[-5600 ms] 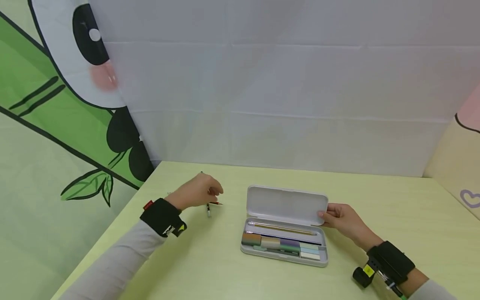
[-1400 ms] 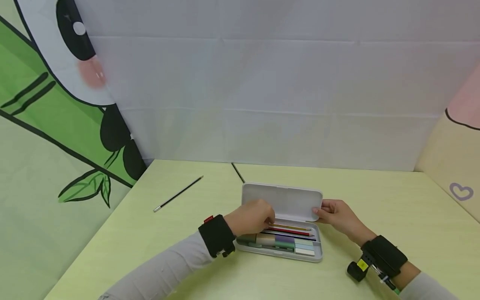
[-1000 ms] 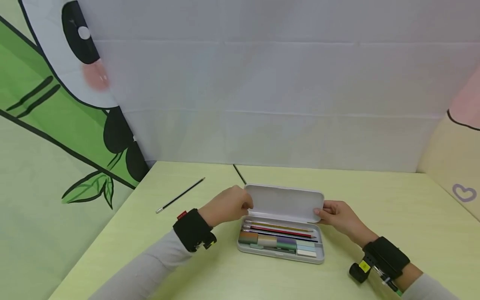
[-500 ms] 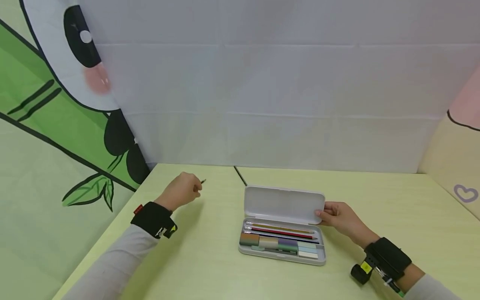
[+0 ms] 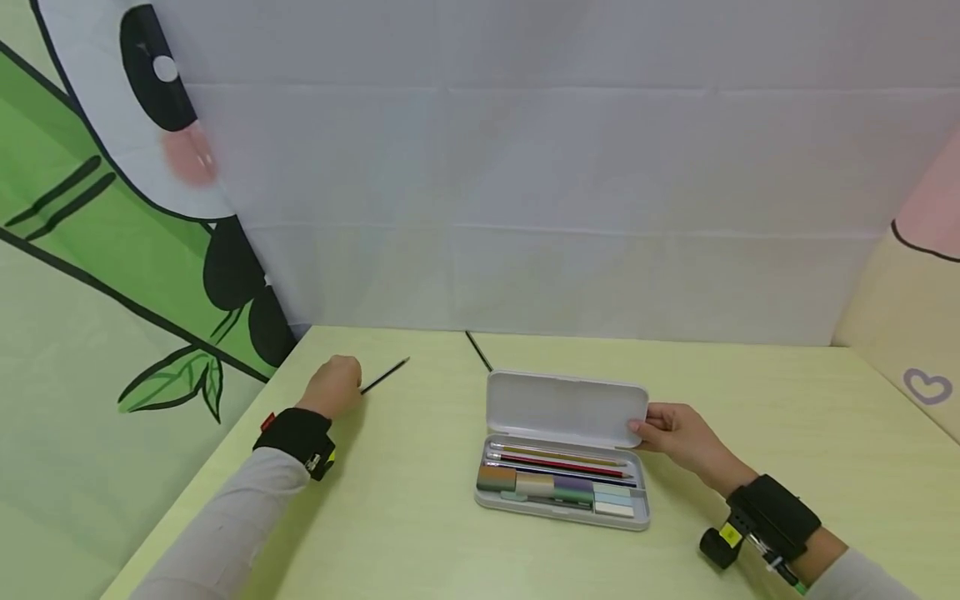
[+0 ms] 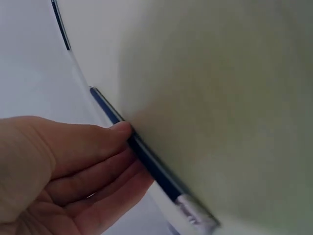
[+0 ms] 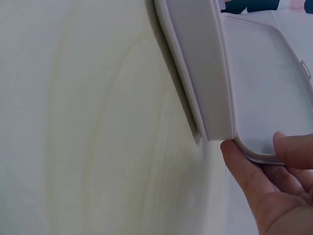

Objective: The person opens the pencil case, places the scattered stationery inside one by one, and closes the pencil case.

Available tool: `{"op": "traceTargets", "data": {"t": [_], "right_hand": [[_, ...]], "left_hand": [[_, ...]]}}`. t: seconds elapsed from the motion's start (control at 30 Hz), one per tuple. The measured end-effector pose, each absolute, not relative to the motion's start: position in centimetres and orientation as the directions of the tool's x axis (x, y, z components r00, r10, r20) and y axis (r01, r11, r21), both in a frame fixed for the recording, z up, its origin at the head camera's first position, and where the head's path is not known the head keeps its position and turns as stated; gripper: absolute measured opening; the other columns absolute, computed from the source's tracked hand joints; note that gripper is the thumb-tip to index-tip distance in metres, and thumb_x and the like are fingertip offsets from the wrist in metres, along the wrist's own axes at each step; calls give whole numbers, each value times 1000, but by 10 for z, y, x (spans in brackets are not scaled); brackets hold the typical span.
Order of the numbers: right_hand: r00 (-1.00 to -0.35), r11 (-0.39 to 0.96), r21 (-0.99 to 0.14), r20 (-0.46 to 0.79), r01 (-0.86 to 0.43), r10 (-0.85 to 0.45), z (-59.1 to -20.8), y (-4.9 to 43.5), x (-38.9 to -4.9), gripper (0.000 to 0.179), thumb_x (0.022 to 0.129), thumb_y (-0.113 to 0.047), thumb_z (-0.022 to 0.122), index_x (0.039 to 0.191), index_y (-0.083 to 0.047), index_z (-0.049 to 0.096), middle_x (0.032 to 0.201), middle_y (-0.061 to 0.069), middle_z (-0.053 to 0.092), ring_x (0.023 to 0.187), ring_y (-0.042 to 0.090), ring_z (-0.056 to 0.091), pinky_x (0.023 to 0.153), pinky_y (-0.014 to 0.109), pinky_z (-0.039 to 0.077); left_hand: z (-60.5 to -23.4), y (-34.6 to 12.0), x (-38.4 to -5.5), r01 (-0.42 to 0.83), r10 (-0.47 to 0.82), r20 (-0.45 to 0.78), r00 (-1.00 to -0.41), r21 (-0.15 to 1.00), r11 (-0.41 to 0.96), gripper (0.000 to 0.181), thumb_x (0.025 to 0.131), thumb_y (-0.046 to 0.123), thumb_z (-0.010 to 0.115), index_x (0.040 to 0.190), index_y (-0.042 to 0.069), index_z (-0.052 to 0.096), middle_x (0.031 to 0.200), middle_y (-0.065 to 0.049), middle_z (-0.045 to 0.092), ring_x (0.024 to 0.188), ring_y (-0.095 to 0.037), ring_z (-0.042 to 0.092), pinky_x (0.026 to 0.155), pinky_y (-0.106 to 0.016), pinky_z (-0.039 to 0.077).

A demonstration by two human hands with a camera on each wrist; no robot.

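Note:
At the left of the table my left hand (image 5: pixel 335 387) pinches a dark pencil (image 5: pixel 386 375). The left wrist view shows the thumb and fingers on the dark shaft of the pencil (image 6: pixel 154 166), near its pale eraser end, with the pencil lying close to the tabletop. My right hand (image 5: pixel 678 437) holds the right end of the raised lid (image 5: pixel 566 408) of a white pencil case (image 5: pixel 555 518). Up close in the right wrist view, the thumb lies on the inside of the lid (image 7: pixel 266 83). Inside the case are a yellowish pencil (image 5: pixel 562 455), a red pencil (image 5: pixel 566 465) and a dark blue pencil.
The case's front section holds several coloured blocks (image 5: pixel 536 484), a white block (image 5: pixel 613 508) and a green pen-like item. Another dark pencil (image 5: pixel 478 350) lies behind the lid, partly hidden. A pale sheet (image 5: pixel 555 208) stands along the table's back edge.
A red pencil has come to lie in the case. My left hand has moved from the case leftwards to the dark pencil and now pinches it. The right hand stays on the lid.

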State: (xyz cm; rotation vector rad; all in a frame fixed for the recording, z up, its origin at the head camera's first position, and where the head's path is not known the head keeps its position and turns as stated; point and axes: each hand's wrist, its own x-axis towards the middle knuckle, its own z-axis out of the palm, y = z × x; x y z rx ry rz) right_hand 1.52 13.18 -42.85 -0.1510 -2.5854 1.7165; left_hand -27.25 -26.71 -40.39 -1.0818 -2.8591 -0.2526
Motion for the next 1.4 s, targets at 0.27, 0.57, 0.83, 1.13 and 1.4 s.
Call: {"op": "traceTargets", "data": {"t": [0.27, 0.57, 0.83, 1.13, 1.4], "right_hand": [[-994, 408, -911, -22, 63, 103, -427, 133, 15, 44, 98, -12, 54, 128, 20, 48, 122, 35, 59, 98, 13, 71, 84, 31, 58], [-993, 415, -906, -44, 87, 112, -429, 132, 14, 44, 98, -12, 55, 128, 19, 49, 122, 34, 59, 103, 30, 70, 84, 31, 58], [-994, 413, -908, -31, 71, 104, -425, 134, 14, 44, 97, -12, 55, 128, 20, 48, 123, 35, 59, 101, 22, 71, 84, 31, 58], [-994, 412, -908, -37, 75, 99, -426, 136, 10, 43, 97, -11, 55, 128, 20, 49, 123, 35, 59, 102, 25, 70, 84, 31, 58], [-995, 407, -910, -42, 77, 94, -427, 142, 7, 46, 98, -14, 55, 129, 19, 48, 123, 34, 60, 98, 10, 71, 84, 29, 58]], "left_hand": [[-405, -271, -274, 667, 653, 141, -744, 122, 735, 24, 74, -13, 58, 57, 2, 53, 58, -2, 46, 55, -15, 38, 51, -25, 32], [-384, -257, -245, 746, 655, 368, -660, 213, 631, 10, 81, -9, 62, 77, -2, 68, 72, -13, 66, 62, -18, 52, 60, -32, 46], [-360, -218, -198, 873, 720, 519, -461, 119, 473, 12, 82, -7, 66, 76, 3, 66, 70, -9, 64, 63, -16, 54, 61, -30, 47], [-360, -172, -150, 953, 864, 405, -300, 100, 285, 11, 86, -3, 65, 83, 5, 71, 75, -5, 69, 67, -11, 58, 65, -22, 51], [-369, -131, -130, 970, 944, 238, -228, 141, 198, 17, 88, -2, 61, 77, 7, 70, 66, 1, 61, 59, -4, 37, 60, -15, 37]]}}
